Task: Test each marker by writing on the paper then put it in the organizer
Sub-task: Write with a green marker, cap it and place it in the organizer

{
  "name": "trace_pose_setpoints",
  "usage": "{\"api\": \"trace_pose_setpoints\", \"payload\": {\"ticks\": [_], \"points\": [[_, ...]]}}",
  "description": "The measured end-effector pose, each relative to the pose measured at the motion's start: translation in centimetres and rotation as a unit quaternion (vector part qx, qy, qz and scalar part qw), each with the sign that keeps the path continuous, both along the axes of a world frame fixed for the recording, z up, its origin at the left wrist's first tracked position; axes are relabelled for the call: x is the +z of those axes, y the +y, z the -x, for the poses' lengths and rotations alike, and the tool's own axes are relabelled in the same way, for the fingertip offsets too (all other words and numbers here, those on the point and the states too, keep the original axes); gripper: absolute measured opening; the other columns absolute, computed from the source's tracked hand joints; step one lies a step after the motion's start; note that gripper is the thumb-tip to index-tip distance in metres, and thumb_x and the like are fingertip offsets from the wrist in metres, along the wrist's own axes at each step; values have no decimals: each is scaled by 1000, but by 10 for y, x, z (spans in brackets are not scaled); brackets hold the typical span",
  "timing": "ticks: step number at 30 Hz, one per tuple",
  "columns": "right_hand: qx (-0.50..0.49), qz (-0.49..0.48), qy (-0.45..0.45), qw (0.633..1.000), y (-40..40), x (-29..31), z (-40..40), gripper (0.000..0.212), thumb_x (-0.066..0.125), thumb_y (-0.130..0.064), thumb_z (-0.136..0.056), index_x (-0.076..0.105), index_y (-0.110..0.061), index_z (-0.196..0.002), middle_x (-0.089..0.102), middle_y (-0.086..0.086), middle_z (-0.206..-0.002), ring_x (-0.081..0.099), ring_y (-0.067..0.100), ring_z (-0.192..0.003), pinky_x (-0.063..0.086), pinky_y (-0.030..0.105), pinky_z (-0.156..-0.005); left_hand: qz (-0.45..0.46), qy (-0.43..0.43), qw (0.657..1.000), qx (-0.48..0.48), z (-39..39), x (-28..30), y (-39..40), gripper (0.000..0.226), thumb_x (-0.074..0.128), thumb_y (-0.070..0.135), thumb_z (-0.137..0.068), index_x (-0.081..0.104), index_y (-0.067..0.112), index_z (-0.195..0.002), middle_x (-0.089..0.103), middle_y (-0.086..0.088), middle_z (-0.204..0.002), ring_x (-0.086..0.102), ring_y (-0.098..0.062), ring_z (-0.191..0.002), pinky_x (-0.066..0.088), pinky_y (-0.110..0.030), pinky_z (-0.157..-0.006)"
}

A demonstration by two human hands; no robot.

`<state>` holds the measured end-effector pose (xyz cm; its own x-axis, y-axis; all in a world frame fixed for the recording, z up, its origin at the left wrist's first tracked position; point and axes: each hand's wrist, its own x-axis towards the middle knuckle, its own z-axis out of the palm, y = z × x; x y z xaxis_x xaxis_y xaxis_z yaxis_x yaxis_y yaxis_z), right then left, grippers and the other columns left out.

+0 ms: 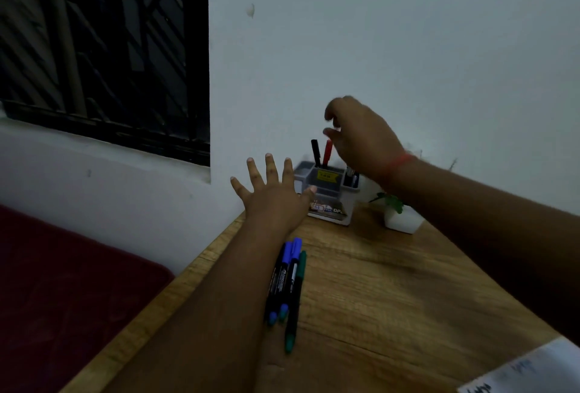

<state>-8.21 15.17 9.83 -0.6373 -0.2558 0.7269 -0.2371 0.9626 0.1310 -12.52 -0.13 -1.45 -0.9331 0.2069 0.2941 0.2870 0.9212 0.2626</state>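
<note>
My right hand (361,138) hovers loosely curled, holding nothing, over the organizer (329,195) mid-frame; my left hand (273,191) (fingers spread) could knock it over.

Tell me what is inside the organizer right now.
In the organizer, a black marker and a red marker stand upright; dark pens fill a right compartment. The hands, left and right, hide other parts.

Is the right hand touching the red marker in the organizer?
Cannot tell. In the head view the right hand is blurred, and its fingertips overlap the top of the red marker, so neither contact nor gap shows plainly.
</note>
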Motion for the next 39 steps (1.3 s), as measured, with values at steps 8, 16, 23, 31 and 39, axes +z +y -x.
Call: {"api": "trace_pose_setpoints", "payload": {"ticks": [8,16,23,31,39], "points": [[194,-158,-233,940,-30,-98,-121,21,67,-16,-90,67,-24,-109,64,-4,-106,57,12,-94,45,24,-74,-8,-39,999,21,5,0,-8,84,15,77,-90,-14,32,-154,-25,-5,-161,-29,-38,-143,-13,-70,-108],[214,-155,-225,938,-34,-114,-143,33,57,-17,-92,65,-27,-122,65,-4,-121,58,14,-103,33,17,-76,6,-41,999,19,1,-2,-9,84,13,77,-90,-13,31,-154,-26,-5,-161,-29,-38,-143,-13,-71,-108],[243,-189,-247,919,-41,-113,-139,26,60,-15,-95,65,-25,-118,67,-6,-114,56,12,-99,44,24,-77,9,-34,999,17,1,-2,-6,85,14,78,-88,-14,32,-154,-27,-4,-160,-31,-37,-143,-12,-71,-109],[199,-158,-218,942,-11,-95,-171,22,53,-17,-95,58,-30,-112,63,-9,-108,51,6,-91,40,18,-72,16,4,1000,2,-5,1,-2,84,14,77,-89,-14,32,-154,-27,-3,-160,-31,-36,-143,-11,-71,-109],[111,315,-161,929,74,-84,-250,10,61,-37,-93,54,-37,-101,67,-12,-106,71,9,-93,58,22,-80,38,144,980,-131,-68,29,44,80,17,74,-91,-2,32,-156,-13,-2,-164,-20,-33,-148,-6,-68,-113]]}}
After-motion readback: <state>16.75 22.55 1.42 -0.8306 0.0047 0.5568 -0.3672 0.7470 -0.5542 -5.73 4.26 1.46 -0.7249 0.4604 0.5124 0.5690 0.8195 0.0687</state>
